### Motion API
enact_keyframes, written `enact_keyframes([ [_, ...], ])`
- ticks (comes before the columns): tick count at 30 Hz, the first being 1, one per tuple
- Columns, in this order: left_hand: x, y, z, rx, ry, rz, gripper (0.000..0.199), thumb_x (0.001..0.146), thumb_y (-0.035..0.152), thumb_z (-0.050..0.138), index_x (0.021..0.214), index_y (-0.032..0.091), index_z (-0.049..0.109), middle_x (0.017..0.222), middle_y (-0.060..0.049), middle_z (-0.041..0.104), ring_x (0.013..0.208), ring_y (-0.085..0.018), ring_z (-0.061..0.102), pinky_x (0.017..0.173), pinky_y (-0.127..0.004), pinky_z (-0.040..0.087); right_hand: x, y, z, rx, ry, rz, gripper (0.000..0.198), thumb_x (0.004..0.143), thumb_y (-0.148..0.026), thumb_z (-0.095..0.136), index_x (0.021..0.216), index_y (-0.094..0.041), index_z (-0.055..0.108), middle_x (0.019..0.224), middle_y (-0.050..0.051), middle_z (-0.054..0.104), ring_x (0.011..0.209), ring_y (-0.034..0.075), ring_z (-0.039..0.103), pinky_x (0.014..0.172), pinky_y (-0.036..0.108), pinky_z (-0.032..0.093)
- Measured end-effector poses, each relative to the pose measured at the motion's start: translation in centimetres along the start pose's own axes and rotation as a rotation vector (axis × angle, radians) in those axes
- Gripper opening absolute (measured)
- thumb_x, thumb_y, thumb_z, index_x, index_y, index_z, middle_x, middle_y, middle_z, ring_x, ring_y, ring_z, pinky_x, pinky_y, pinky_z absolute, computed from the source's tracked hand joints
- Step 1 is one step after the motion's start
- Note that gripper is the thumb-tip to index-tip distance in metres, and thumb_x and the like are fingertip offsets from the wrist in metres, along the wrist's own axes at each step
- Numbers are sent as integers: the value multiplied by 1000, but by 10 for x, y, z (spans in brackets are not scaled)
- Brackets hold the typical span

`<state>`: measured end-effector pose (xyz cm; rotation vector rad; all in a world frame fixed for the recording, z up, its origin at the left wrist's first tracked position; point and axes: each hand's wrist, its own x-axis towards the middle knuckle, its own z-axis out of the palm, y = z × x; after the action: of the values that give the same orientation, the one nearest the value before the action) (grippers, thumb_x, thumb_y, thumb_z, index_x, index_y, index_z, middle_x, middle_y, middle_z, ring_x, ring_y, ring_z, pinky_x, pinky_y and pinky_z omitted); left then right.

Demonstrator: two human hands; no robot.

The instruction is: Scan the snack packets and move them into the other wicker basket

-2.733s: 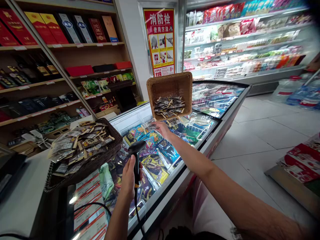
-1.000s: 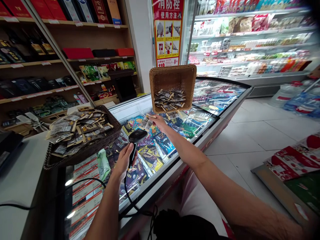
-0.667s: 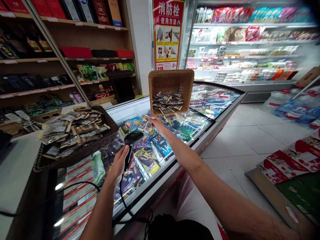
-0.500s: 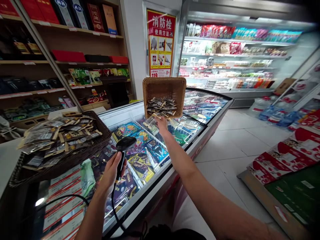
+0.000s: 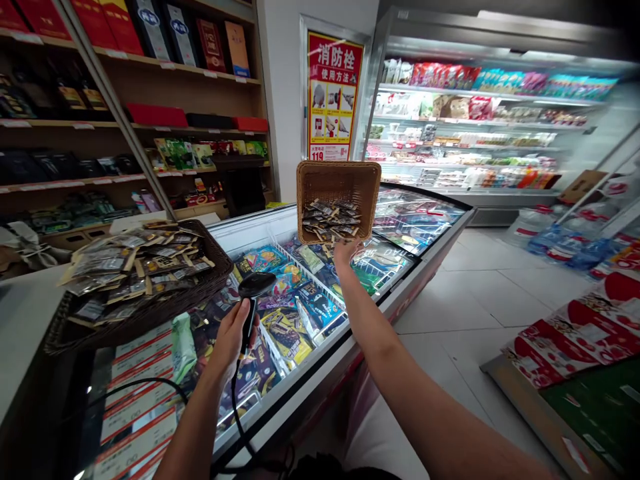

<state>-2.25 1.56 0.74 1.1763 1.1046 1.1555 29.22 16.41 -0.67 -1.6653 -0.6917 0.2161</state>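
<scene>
My left hand [image 5: 234,333] is wrapped round the handle of a black handheld barcode scanner [image 5: 257,285], whose cable hangs down below it. My right hand [image 5: 347,251] is stretched out at the near rim of a light brown woven basket [image 5: 301,193]; its fingers look loosened, partly blurred. Small clear-and-kraft snack packets [image 5: 334,217] lie in the bottom of that basket. On the left, a dark wicker basket [image 5: 213,283] is heaped with similar packets [image 5: 160,257]. Both baskets rest on the glass-topped freezer.
Beneath the glass of the chest freezer [image 5: 320,363], several colourful ice-cream bags show. Price tags [image 5: 140,393] and a green wrapper [image 5: 183,347] lie at lower left. Wooden shelves [image 5: 195,73] stand behind, a chilled display [image 5: 475,140] at back right, red cartons [image 5: 575,327] on the right.
My right hand has let a packet go at the light brown basket's near edge, its fingers shifting slightly. The whole view has moved a little; my left hand keeps the scanner.
</scene>
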Motion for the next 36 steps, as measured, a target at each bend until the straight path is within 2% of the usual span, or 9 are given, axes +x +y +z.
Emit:
enact_keyframes([
  [3, -1, -1, 1, -26, 32, 4, 62, 71, 79, 70, 78, 20, 56, 61, 5, 59, 34, -7, 43, 32, -20, 31, -28, -20, 22, -41, 43, -83, 46, 87, -9, 50, 133, -12, 54, 143, 24, 49, 139, 33, 45, 118, 52, 34],
  [8, 1, -8, 0, -43, 67, -32, 63, 70, 82, 68, 76, 21, 55, 57, 6, 56, 33, -8, 44, 32, -21, 30, -96, -90, 84, 125, -737, -561, 18, 90, -16, 57, 103, -21, 70, 114, 10, 67, 97, 23, 64, 100, 37, 48],
  [12, 0, -10, -4, -28, 78, -71, 62, 72, 81, 67, 73, 20, 55, 58, 5, 57, 34, -8, 45, 33, -22, 31, -154, -156, 152, -105, -1251, -951, 8, 86, -21, 70, 94, -21, 73, 99, 6, 73, 101, 26, 66, 93, 36, 49],
  [15, -1, -8, -6, -29, 75, -78, 63, 72, 82, 67, 73, 21, 53, 59, 5, 56, 34, -8, 45, 34, -22, 31, -181, -187, 198, -446, -1347, -1061, 31, 67, -21, 89, 93, -17, 73, 102, 13, 74, 116, 35, 63, 96, 39, 49],
  [19, -1, -9, -8, -17, 52, -71, 64, 73, 84, 64, 74, 21, 53, 60, 5, 56, 34, -7, 44, 34, -22, 31, -199, -193, 232, -671, -1298, -1063, 86, 47, -13, 96, 128, -15, 66, 133, 20, 67, 130, 41, 57, 103, 43, 50],
  [23, -1, -12, -8, -1, 32, -65, 64, 75, 84, 63, 76, 21, 52, 62, 6, 56, 34, -7, 44, 34, -22, 30, -204, -182, 238, -727, -1295, -1100, 99, 55, -13, 90, 146, -17, 51, 146, 21, 59, 128, 37, 61, 102, 41, 51],
  [29, -1, -12, -6, 37, 19, -66, 64, 75, 84, 62, 77, 20, 54, 64, 5, 58, 34, -7, 46, 34, -21, 30, -176, -185, 210, -375, -1340, -1209, 50, 76, -23, 76, 124, -17, 63, 117, 10, 73, 105, 28, 66, 90, 33, 50],
  [32, 0, -10, -5, 20, 21, -75, 65, 73, 84, 63, 76, 20, 54, 63, 5, 57, 35, -7, 46, 35, -21, 31, -148, -182, 176, -62, -1304, -977, 29, 78, -32, 77, 102, -16, 68, 96, 4, 72, 91, 23, 63, 79, 28, 47],
  [36, -1, -6, -2, 0, 23, -79, 65, 71, 83, 66, 78, 20, 55, 61, 5, 57, 35, -7, 45, 34, -21, 31, -107, -151, 124, 339, -1262, -485, 33, 70, -37, 85, 90, -16, 68, 80, -1, 68, 77, 17, 61, 69, 25, 47],
])
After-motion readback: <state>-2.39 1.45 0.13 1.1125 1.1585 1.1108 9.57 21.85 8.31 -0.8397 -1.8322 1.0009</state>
